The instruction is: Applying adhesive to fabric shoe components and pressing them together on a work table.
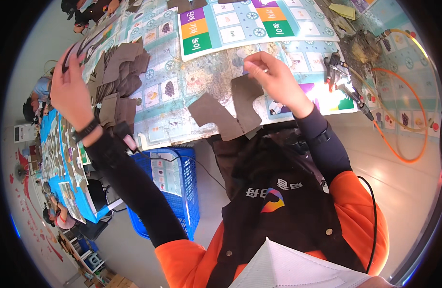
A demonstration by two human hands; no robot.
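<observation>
My left hand (pixel 73 96) is raised over the table's left end, its fingers apart. Dark thin strips (pixel 89 44) show between and beyond its fingertips; whether they touch it I cannot tell. Beside it lie overlapping stacks of brown cut pieces (pixel 122 62). My right hand (pixel 278 81) has thumb and fingers drawn together in a pinch, just over the upper end of a brown cut piece (pixel 247 98). What is between those fingertips is too small to make out. That V-shaped brown piece, with a seam line at its middle, lies at the table's near edge.
Printed sheets (pixel 225 36) cover the worktable. At right stand a black tool (pixel 337 72) under a bright light and a coiled orange hose (pixel 425 125). A blue plastic basket (pixel 189 192) is under the near edge. People sit by a blue-covered table (pixel 93 206) at far left.
</observation>
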